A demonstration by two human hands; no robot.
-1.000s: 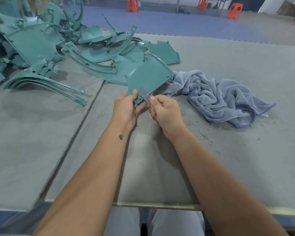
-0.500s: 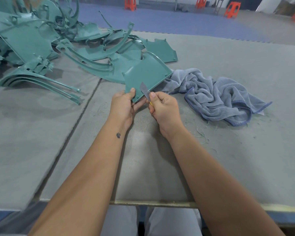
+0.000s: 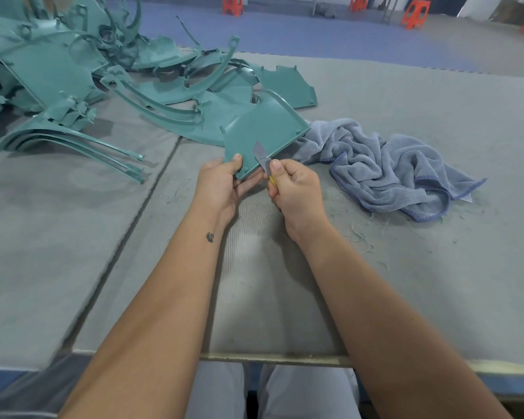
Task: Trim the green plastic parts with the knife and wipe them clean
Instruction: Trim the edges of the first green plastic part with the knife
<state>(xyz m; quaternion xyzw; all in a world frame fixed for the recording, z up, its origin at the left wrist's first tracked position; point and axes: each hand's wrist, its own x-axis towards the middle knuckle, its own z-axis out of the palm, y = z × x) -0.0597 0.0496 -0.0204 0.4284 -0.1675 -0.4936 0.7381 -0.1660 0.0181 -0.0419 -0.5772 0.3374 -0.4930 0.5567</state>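
Note:
A flat green plastic panel [image 3: 263, 131] with a curved far rim is held tilted above the grey table. My left hand [image 3: 221, 186] grips its near corner, thumb on top and fingers underneath. My right hand [image 3: 297, 189] holds a small knife [image 3: 262, 157] with a grey blade and a yellow handle; the blade lies against the panel's near right edge. A crumpled grey-blue towel [image 3: 384, 170] lies on the table just right of the panel.
A big heap of green plastic parts [image 3: 109, 86] fills the far left of the grey table [image 3: 436, 267]. Thin green shavings [image 3: 360, 234] are scattered near the towel. A seam [image 3: 139, 213] runs between two table mats. Orange stools [image 3: 413, 13] stand on the far floor.
The knife blade has slid up along the panel's near right edge, away from my left thumb. Both hands keep their grip.

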